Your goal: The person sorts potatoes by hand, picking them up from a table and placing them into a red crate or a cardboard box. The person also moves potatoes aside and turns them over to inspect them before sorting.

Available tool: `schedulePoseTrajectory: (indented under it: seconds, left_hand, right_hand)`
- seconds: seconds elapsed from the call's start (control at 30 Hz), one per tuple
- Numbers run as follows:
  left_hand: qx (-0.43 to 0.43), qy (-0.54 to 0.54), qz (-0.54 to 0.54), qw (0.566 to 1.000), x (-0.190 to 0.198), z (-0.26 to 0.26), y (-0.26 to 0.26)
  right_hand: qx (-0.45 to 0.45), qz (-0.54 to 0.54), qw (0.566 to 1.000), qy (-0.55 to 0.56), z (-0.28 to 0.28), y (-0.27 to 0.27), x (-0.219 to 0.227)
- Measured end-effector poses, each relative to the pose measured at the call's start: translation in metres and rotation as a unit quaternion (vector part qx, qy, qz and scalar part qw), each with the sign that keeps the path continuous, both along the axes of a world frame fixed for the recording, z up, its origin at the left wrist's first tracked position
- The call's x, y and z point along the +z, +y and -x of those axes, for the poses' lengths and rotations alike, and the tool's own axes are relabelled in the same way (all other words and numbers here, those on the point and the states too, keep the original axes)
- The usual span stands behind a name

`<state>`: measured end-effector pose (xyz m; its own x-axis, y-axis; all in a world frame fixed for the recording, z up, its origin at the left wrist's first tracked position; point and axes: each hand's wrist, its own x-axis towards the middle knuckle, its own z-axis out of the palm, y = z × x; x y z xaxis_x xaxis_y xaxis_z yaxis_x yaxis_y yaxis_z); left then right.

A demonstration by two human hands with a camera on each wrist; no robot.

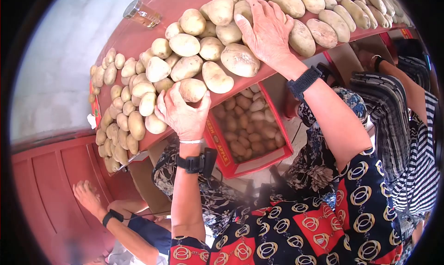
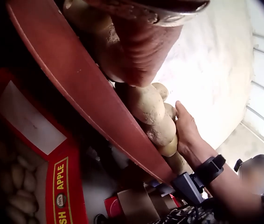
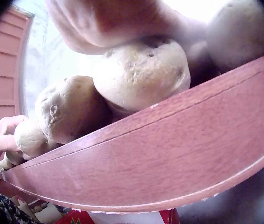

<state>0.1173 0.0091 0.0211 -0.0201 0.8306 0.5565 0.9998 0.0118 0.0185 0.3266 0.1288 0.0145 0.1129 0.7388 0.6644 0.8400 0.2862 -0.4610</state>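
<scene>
My left hand (image 1: 182,113) holds a potato (image 1: 193,90) near the front edge of the red table (image 1: 245,81), thumb on one side and fingers on the other. Farther right, my right hand (image 1: 268,36) rests over the potatoes with its fingers spread. A pale potato (image 1: 243,8) shows between its thumb and forefinger. In the right wrist view the palm sits close over a large potato (image 3: 141,74) at the table edge. Many potatoes surround both hands, heaped between them and toward the left.
Below the table edge stands a red box (image 1: 289,149) of potatoes. A glass jar (image 1: 142,13) lies at the table's far side. Potatoes stand in rows (image 1: 333,24) at the right. Another person's hand (image 1: 88,195) is low on the left; a person in stripes (image 1: 423,149) sits at the right.
</scene>
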Motion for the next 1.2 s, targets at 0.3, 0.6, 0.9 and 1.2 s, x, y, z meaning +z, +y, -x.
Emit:
schedulePoseTrajectory:
  seconds: [0.3, 0.6, 0.9, 1.2]
  left_hand:
    - [-0.017, 0.008, -0.042, 0.999, -0.013, 0.0, 0.003]
    - [-0.132, -0.038, -0.078, 0.987, 0.013, 0.004, -0.019]
    - [-0.27, -0.213, 0.49, 0.801, -0.103, 0.015, -0.079]
    - [-0.198, 0.101, 0.703, 0.676, -0.302, 0.03, -0.101]
  right_hand:
    - [0.058, -0.008, 0.997, 0.05, -0.005, -0.013, 0.014]
    - [0.043, -0.03, 0.998, 0.029, -0.003, -0.003, 0.009]
    - [0.013, -0.058, 0.998, -0.009, -0.003, -0.003, 0.017]
    - [0.01, 0.049, 0.999, -0.019, -0.002, -0.008, 0.02]
